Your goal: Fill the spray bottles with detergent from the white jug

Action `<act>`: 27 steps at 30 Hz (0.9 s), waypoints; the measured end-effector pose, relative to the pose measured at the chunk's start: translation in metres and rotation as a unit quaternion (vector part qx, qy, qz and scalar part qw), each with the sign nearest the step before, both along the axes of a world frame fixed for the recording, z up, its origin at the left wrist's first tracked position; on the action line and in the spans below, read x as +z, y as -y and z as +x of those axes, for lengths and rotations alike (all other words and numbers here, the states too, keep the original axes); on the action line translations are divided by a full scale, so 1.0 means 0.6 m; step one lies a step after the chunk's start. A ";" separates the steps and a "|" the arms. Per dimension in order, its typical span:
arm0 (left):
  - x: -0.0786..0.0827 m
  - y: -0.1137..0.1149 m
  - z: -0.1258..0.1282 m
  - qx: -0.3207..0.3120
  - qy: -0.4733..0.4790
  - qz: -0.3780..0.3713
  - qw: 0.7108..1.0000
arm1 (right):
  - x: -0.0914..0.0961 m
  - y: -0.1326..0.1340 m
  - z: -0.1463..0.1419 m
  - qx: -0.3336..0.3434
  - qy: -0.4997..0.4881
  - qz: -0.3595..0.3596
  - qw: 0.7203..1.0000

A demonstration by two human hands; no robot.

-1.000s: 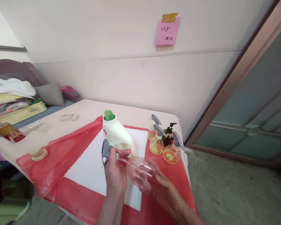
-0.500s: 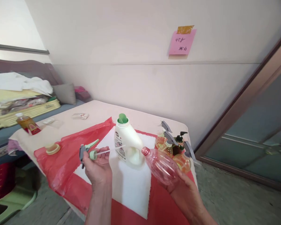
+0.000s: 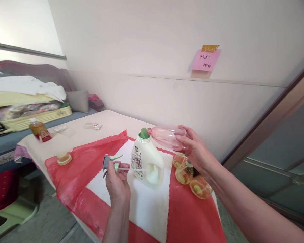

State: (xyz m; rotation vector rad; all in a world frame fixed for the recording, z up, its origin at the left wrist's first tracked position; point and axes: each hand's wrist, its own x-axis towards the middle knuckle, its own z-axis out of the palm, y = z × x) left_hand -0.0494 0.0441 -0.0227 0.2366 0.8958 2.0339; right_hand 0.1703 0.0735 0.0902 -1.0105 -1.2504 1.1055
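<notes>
My right hand point(image 3: 192, 143) is wrapped round the base of a clear pink plastic bottle point(image 3: 164, 136), tipped nearly level. Its uncapped neck is at the green spout of a white detergent jug point(image 3: 148, 155), which stands upright on a white cloth point(image 3: 152, 209); whether they touch I cannot tell. In my left hand point(image 3: 119, 179) is a grey and green trigger spray head point(image 3: 111, 162), its thin dip tube pointing right across the front of the jug. Several clear spray bottles point(image 3: 184, 172) stand close below my right forearm, their tops partly hidden.
Red plastic sheeting point(image 3: 78, 179) lies under the cloth on the table. A cream cap point(image 3: 64, 158) rests on it at left. Farther back are an amber bottle point(image 3: 40, 131) and a small clear packet point(image 3: 93, 126). A pink note point(image 3: 206, 60) is taped to the wall.
My right hand has raised the pink bottle and tipped it level, bringing its neck to the jug's mouth. My left hand still holds the spray head. The view has shifted a little.
</notes>
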 end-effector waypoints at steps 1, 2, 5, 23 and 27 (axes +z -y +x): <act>0.000 0.000 -0.001 -0.002 -0.001 -0.001 1.000 | 0.006 -0.004 -0.001 -0.009 0.037 0.012 0.999; 0.001 0.001 -0.002 -0.005 -0.001 -0.001 1.000 | 0.012 -0.007 -0.001 -0.016 0.075 0.022 0.997; 0.001 0.002 -0.003 -0.005 0.002 -0.002 1.000 | 0.025 -0.008 -0.003 -0.035 0.179 0.051 0.982; 0.005 0.004 -0.005 0.002 0.026 -0.007 1.000 | 0.113 0.003 -0.067 -0.096 0.458 0.143 0.872; 0.007 0.005 -0.005 -0.005 0.017 0.003 1.000 | 0.124 -0.008 -0.081 -0.088 0.463 0.180 0.863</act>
